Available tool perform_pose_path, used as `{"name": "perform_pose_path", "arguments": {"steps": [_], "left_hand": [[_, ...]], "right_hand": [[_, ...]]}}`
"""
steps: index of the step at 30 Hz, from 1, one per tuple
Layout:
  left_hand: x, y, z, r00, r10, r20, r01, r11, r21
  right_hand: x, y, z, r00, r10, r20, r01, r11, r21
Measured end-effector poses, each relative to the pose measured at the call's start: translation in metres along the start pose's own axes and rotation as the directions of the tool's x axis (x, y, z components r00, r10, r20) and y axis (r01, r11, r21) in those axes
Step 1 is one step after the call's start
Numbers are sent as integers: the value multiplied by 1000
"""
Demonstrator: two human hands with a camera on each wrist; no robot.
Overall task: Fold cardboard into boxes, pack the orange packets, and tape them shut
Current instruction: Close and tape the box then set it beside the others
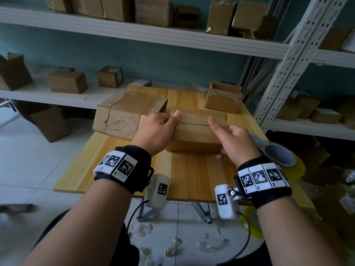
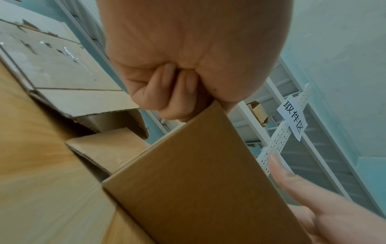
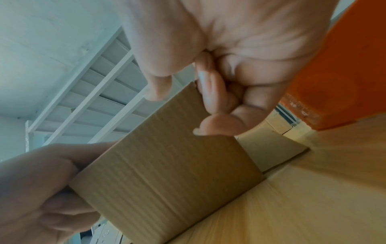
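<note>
Two hands [image 1: 194,135], one box [image 1: 197,129]

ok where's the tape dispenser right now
In the head view the tape dispenser lies at the right edge of the wooden table, just behind the right hand and to the right of the held box.

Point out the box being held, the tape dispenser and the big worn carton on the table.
small box [image 1: 199,120], head view: top flaps near the seam.
tape dispenser [image 1: 276,152], head view: grey handle, right table edge.
big worn carton [image 1: 124,116], head view: scuffed top face.
</note>
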State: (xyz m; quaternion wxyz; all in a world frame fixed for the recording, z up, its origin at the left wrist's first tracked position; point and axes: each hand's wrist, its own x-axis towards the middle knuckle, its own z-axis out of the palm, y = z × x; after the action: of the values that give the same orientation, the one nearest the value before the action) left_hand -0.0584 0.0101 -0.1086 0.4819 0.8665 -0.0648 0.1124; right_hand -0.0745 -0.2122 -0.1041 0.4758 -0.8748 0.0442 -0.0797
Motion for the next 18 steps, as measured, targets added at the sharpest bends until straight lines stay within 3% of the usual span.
{"name": "perform_pose_path", "arguments": {"steps": [3,9,18], "left_hand": [[0,-1,2,1000,-3,-17,2,1000,-30],[-1,2,4,997,-62,-36,59,995,-84],[-1,1,2,1000,-14,-10,14,1000,5]], "right_hand": [[-1,2,3,1000,8,-30,-7,1000,21],[0,1,-2,995,-93,-47,92,995,-32],[2,1,-6,996,-93,19,93,995,-39]]}}
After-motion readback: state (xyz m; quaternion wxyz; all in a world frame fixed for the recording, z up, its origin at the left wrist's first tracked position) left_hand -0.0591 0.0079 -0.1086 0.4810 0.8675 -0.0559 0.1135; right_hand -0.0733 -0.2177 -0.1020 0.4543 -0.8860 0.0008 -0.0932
